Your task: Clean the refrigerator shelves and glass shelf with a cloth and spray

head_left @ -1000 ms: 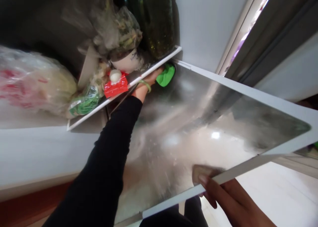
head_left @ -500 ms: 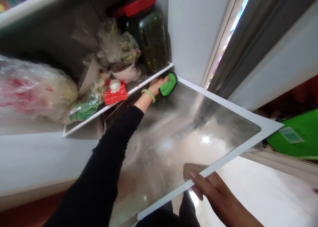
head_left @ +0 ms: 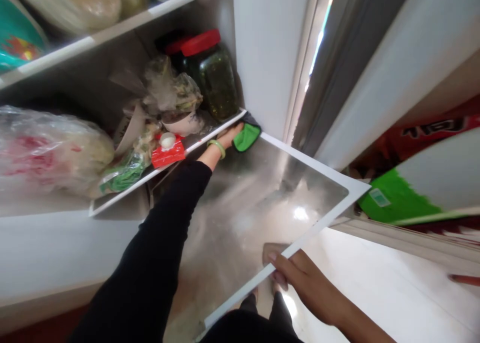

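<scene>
A glass shelf [head_left: 240,218] with a white frame sticks out of a fridge at a slant. My right hand [head_left: 290,270] grips its front edge, with the thumb above and the fingers showing beneath the glass. My left hand [head_left: 230,135], black-sleeved and wearing a pale green bangle [head_left: 218,147], reaches to the shelf's far corner. It holds a green cloth [head_left: 246,137] with a dark edge against the frame there. Part of its fingers is hidden by the cloth.
Above, another shelf bears a dark jar [head_left: 217,80] with a red lid, bagged vegetables [head_left: 172,90], a red packet [head_left: 168,155] and a large plastic bag [head_left: 52,155]. At right, the door holds a green-and-white package [head_left: 401,195]. Below lies a pale floor [head_left: 375,283].
The view has shifted, so more of the upper shelf and door shows. My left hand and the cloth stay at the far corner, and my right hand keeps hold of the front edge.
</scene>
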A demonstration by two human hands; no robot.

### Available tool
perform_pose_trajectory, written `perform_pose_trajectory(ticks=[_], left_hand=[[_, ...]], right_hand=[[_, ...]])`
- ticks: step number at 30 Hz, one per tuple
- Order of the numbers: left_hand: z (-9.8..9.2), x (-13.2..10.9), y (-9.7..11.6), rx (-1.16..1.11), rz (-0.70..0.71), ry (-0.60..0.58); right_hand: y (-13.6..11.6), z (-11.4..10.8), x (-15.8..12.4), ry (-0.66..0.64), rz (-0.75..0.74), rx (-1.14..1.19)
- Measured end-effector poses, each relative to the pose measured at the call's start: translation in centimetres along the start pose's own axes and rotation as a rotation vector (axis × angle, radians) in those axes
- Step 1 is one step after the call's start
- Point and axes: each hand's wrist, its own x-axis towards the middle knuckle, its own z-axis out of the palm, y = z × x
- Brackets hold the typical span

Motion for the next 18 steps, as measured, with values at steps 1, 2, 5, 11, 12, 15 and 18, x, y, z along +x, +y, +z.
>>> perform_pose_trajectory(ticks=[1,2,5,11,12,15,18], left_hand=[[-0.1,0.5,0.1,-0.012,-0.008,0.000],[-0.1,0.7,0.3,-0.026,-0.024,-0.003],[0.3,-0.6,2.0,-0.040,-0.069,0.010],[2.3,-8.2,9.6,-0.056,0.263,0.027],[2.6,-9.6,11.0,-0.063,0.350,-0.006],[2.5,-12.0,13.2,-0.089,0.443,-0.046],[1.5,-11.0,11.5,-0.083,0.340,-0.054]], right_hand=[[0.0,0.0,0.0,0.001,-0.007,-0.002],[0.0,-0.1,0.1,0.002,-0.013,-0.004],[0.0,-0.2,0.2,-0.010,-0.014,-0.006],[0.0,-0.2,0.4,0.028,-0.024,-0.011],[0.0,-0.2,0.4,0.033,-0.024,-0.016],[0.2,-0.3,0.5,0.025,-0.049,-0.048],[0.2,-0.4,0.5,0.006,-0.094,-0.073]])
